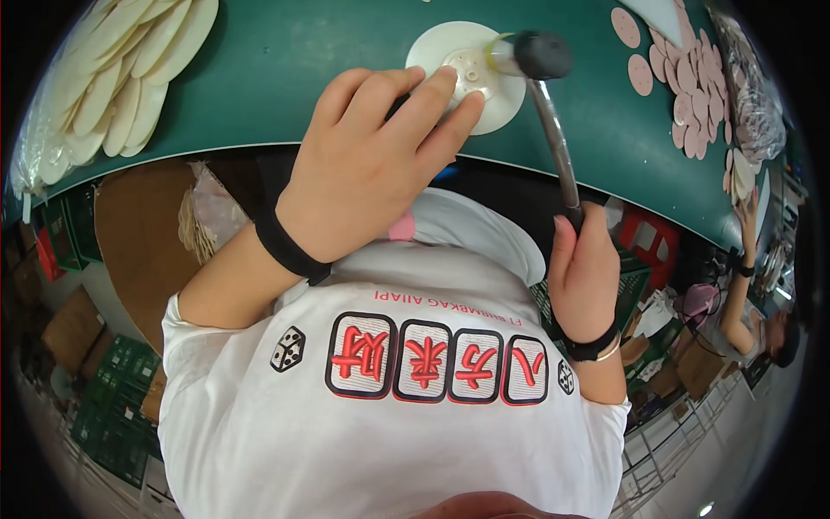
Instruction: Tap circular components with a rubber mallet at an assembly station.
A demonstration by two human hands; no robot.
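A cream disc (506, 102) lies on the green table, with a small round white plastic piece (472, 76) with holes on its middle. My left hand (372, 143) reaches over it, fingers spread, fingertips pressing at the plastic piece's near and left edge. In my right hand (586, 277) is a mallet (553, 130), gripped low on its metal handle. Its dark, blurred head and pale yellowish face are over the disc's right side, beside the plastic piece. Whether the mallet touches the piece I cannot tell.
Large cream ovals (130, 65) are heaped at the left beside clear plastic wrap. Small pink discs (687, 82) lie scattered at the right near a plastic bag (754, 95). Another person's hand (747, 221) reaches onto the table's right end. Green crates (112, 389) stand at lower left.
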